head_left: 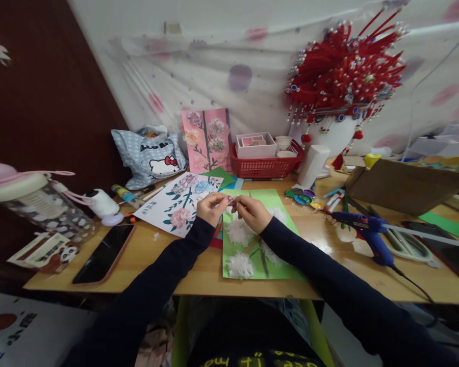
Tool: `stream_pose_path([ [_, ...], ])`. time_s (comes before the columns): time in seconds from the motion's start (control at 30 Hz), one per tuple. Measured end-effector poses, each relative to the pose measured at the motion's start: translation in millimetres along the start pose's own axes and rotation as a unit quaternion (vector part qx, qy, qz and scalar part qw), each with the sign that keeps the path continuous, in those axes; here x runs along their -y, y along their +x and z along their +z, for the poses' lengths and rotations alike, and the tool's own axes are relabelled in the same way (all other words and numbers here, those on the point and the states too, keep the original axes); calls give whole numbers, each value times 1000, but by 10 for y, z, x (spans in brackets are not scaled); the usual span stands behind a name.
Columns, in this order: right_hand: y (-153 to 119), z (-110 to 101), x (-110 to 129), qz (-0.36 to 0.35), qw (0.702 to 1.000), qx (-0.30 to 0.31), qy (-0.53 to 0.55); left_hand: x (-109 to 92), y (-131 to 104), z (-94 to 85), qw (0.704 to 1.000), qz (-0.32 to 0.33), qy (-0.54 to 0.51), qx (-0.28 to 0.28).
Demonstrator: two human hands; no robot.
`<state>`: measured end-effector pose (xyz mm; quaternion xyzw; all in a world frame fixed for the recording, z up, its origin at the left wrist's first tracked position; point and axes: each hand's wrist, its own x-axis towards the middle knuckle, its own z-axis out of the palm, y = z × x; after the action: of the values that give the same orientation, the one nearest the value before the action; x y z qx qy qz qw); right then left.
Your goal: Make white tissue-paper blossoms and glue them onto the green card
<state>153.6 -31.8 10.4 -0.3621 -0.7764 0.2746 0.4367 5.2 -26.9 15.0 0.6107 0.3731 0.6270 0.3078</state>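
My left hand (211,208) and my right hand (255,214) meet above a light green card (265,195). Thumb and fingers of both are pinched together at almost the same spot. Whatever sits between the fingertips is too small to make out. On the card below lie several fluffy white paper flowers (240,265) around a dark painted stem (263,261); my right hand and forearm cover part of them. Left of the card, close to my left hand, is a white sheet (158,213) with pink, purple and blue flowers and green leaves.
A blue glue gun (375,235) lies at the right, its cord trailing over the table edge. Paint pots (303,199) stand beyond the card. Farther back are a red basket (263,166), a pink flower picture (197,162) and a red beaded headdress (344,76). A phone (105,254) lies left.
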Motion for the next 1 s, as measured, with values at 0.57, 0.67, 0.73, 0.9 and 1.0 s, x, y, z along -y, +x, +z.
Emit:
stream_pose_path([
  [0.57,26,18,-22,76,991,-51,94,-37,-24,-6,999,-9,-27,42],
  [0.67,27,13,-25,80,990,-51,103,-31,-27,-4,999,-3,-30,43],
  [0.73,27,8,-7,90,988,-52,112,-18,-27,-4,999,1,-32,43],
  [0.9,36,3,48,125,976,-51,172,14,-28,0,999,1,-26,42],
  [1.0,49,5,50,140,967,-48,208,16,-31,0,999,8,-22,38],
])
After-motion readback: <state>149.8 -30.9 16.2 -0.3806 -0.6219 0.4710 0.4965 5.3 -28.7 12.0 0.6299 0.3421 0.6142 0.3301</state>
